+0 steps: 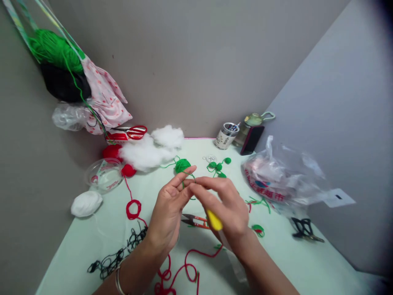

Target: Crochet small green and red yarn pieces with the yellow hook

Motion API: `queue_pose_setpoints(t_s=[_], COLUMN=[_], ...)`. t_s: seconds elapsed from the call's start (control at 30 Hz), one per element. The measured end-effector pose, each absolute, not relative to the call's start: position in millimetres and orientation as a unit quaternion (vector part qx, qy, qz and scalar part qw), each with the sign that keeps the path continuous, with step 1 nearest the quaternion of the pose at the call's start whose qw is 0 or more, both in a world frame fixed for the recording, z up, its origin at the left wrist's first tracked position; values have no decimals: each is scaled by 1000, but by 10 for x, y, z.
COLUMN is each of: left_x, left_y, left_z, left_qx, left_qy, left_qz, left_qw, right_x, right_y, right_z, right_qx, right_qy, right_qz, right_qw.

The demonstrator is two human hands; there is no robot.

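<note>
My left hand (167,213) and my right hand (225,207) meet above the pale green table (307,262), fingertips touching. Both pinch a thin green yarn strand (188,175) that loops around the left fingers and runs back to a small green yarn ball (182,165). A yellow-handled crochet hook (214,221) sits in my right hand, its shaft pointing down past the wrist. Orange thread snips (196,221) lie on the table just below the hands.
Red yarn (176,272) and black yarn (118,254) trail near the front. White stuffing (152,149), a clear bowl (104,174), a white ball (86,203), red scissors (130,132), small green pieces (218,167), a plastic bag (281,178) and black scissors (303,229) surround them.
</note>
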State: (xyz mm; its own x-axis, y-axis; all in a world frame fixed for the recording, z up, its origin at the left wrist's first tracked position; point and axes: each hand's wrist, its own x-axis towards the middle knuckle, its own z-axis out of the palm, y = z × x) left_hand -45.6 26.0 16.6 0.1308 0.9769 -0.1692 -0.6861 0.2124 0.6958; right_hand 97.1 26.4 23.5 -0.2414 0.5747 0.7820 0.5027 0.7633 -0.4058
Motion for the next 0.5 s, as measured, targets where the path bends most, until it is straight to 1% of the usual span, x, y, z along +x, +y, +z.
queue_pose_setpoints(t_s=[0.07,0.1,0.2,0.27,0.33,0.37,0.4,0.47,0.5], left_x=[-467,-483,-541,-550,-519,-494,-468,-425,-414], left_y=[277,288,312,301,269,250,232,211,209], left_z=[156,155,171,188,199,200,198,188,182], left_qx=[204,195,210,245,273,277,273,252,240], left_qy=[291,283,281,296,314,322,326,326,320], left_qz=[568,557,544,563,594,607,616,616,607], left_qw=[743,756,763,732,689,671,663,671,687], right_x=[984,997,1043,1052,1028,1005,979,931,914], right_y=[269,277,313,333,332,323,309,276,264], right_z=[224,231,285,309,291,266,233,163,135], right_qx=[-329,-332,-356,-340,-337,-350,-365,-374,-363], right_qy=[-800,-792,-717,-659,-647,-661,-686,-740,-758], right_qz=[9,29,161,260,286,259,208,62,8], right_qw=[502,512,578,618,621,611,594,556,542])
